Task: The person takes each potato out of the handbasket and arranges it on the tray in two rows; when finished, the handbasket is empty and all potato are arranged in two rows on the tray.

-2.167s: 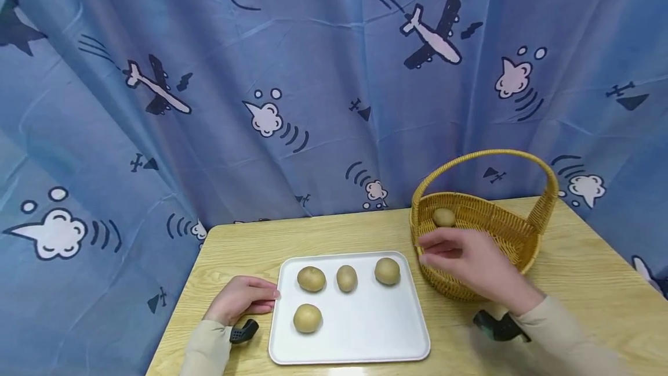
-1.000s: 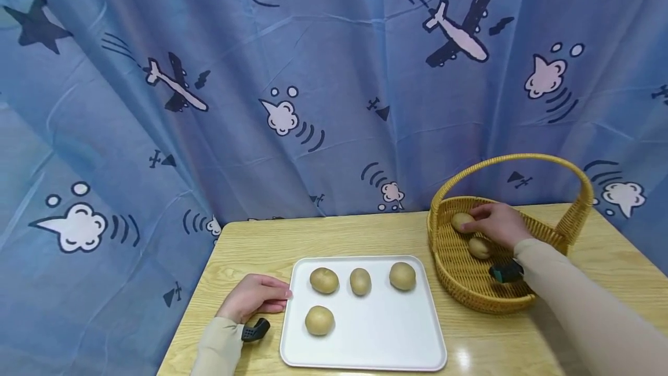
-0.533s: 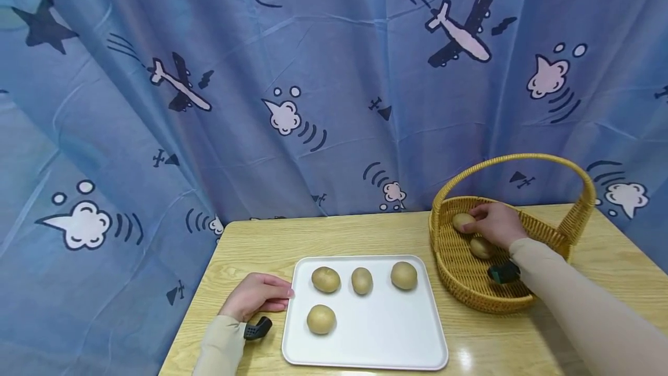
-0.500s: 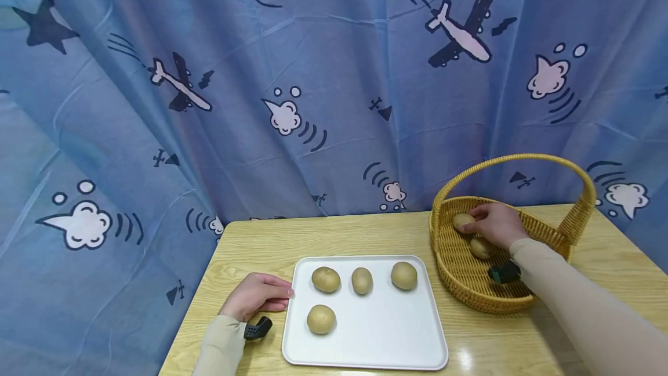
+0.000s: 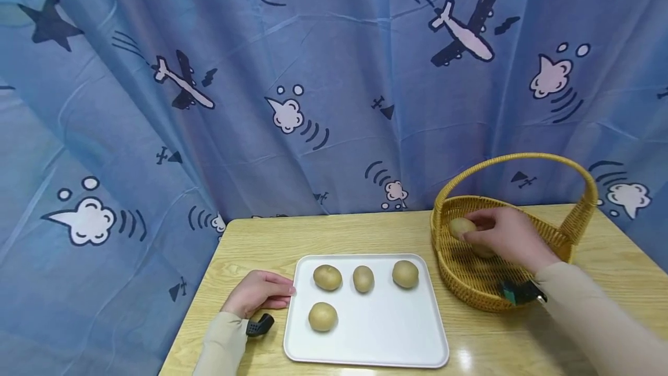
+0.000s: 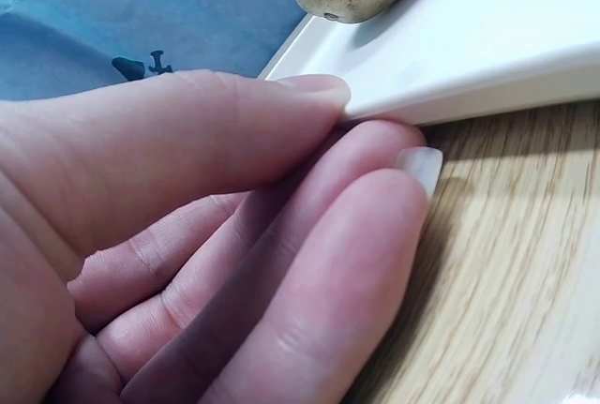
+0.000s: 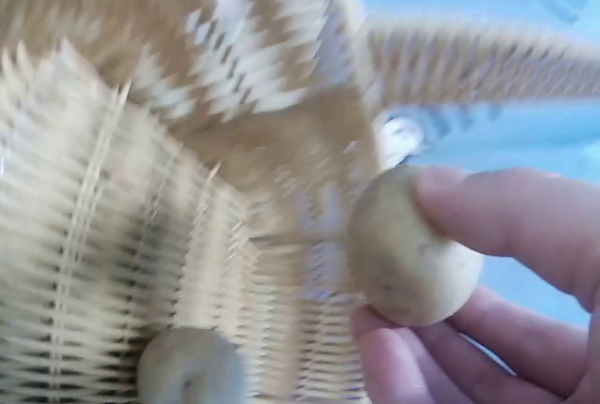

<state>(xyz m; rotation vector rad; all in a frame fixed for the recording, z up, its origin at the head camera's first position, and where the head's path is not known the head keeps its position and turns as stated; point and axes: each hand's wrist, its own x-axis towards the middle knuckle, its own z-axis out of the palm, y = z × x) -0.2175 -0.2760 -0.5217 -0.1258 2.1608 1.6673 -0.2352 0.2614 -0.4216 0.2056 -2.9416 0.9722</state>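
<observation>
Potato [image 5: 461, 228] in the pinching right hand [image 5: 509, 235], now up off the basket floor [image 5: 466, 270].

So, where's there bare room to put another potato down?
The white tray is bare right of the front potato, between the back three potatoes and its near rim. The table between tray and curtain is bare too. Crowded: the basket, where the right hand holds one potato near another potato.
</observation>
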